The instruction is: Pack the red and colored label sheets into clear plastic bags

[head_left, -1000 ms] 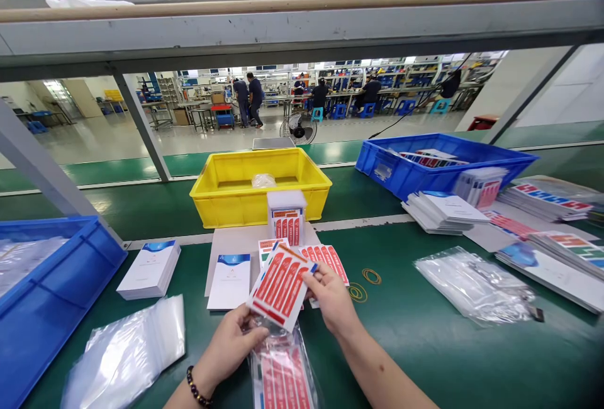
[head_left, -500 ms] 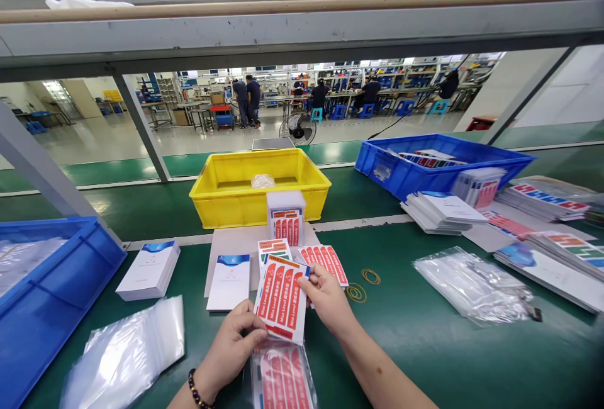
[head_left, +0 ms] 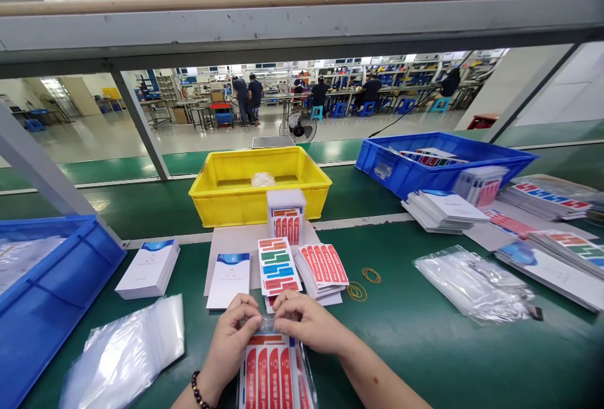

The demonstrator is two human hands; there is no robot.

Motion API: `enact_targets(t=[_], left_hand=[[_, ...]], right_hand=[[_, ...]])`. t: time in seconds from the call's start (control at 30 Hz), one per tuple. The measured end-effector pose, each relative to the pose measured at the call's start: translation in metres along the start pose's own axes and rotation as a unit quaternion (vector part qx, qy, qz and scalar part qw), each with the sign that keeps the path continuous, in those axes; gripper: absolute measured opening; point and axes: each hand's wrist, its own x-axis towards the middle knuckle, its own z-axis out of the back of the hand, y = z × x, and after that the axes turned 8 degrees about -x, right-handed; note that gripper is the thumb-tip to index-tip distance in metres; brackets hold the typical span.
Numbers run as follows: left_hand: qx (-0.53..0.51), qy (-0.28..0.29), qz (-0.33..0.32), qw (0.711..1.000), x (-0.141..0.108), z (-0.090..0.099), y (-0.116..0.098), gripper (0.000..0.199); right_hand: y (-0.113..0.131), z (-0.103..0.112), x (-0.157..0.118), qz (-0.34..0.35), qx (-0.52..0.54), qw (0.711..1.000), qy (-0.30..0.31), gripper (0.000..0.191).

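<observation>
Because the clear bag is lying flat near the person, red-striped labels showing at its lower part, the left hand and right hand are pinching its upper edge with narrowed fingers, seemingly steadying the limp film; the white booklet and colored sheets are resting just beyond, probably for short reaches.

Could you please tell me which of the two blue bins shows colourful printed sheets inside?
The right-hand blue bin, where printed sheets show; in the left-hand blue bin, whitish plastic packets are visible.
</observation>
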Motion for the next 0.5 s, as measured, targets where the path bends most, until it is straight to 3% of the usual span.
enact_targets(t=[0.1, 0.23, 0.3, 0.5], left_hand=[[-0.034, -0.002, 0.019, 0.999, 0.0001, -0.0008, 0.0002, 0.024], [-0.119, 0.019, 0.112, 0.986, 0.0005, -0.0002, 0.0040, 0.036], [-0.107, 0.021, 0.140, 0.984, 0.0005, 0.0002, 0.0056, 0.034], [-0.059, 0.012, 0.128, 0.990, -0.0002, -0.0014, 0.0011, 0.036]], right_hand=[[-0.0010, -0.0002, -0.0007, -0.008, 0.008, 1.000, 0.025, 0.009], [-0.0056, 0.0002, 0.0004, -0.026, 0.022, 0.999, -0.024, 0.022], [-0.0068, 0.0000, 0.0010, -0.040, 0.034, 0.998, -0.032, 0.027], [-0.0017, -0.0031, 0.0025, -0.060, 0.026, 0.998, -0.025, 0.004]])
